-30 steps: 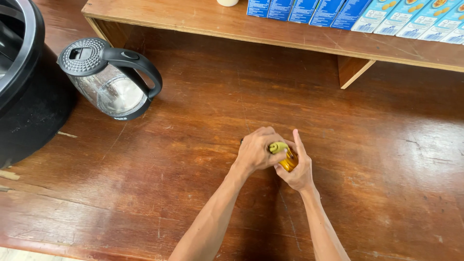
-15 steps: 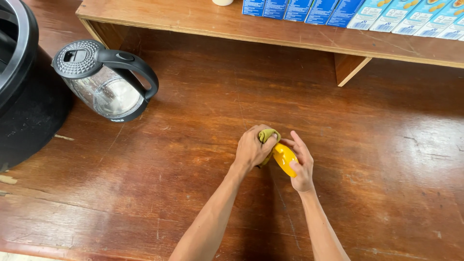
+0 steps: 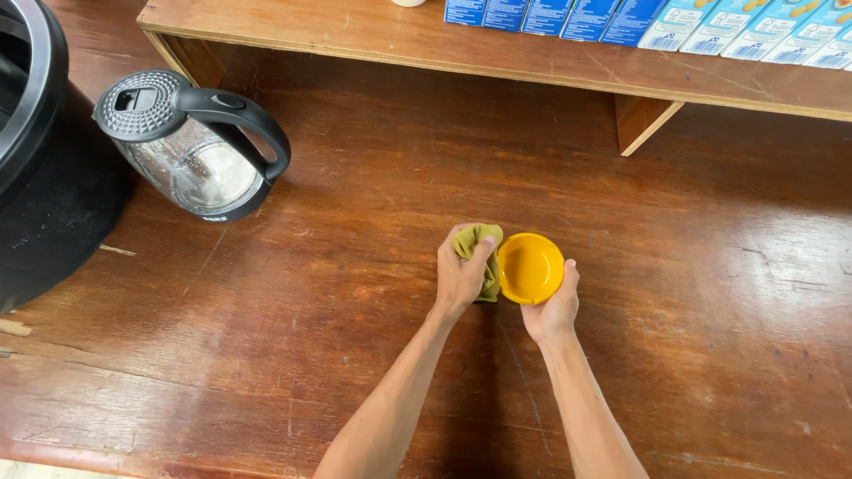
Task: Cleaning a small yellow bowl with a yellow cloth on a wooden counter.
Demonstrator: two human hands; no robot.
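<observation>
A small yellow bowl [image 3: 530, 267] is gripped from below by the right hand [image 3: 552, 306], its hollow turned up toward the camera, while an olive-green cloth [image 3: 480, 255] is clutched in the closed left hand [image 3: 461, 275] and pressed against the bowl's left rim, both held just above the brown wooden table [image 3: 355, 293]. Farther back at the left, a glass kettle [image 3: 191, 146] with a black handle is seen beside a large black appliance [image 3: 40, 151]. Beyond, a low wooden shelf [image 3: 497, 53] carries a row of blue and light-blue cartons [image 3: 657, 19].
</observation>
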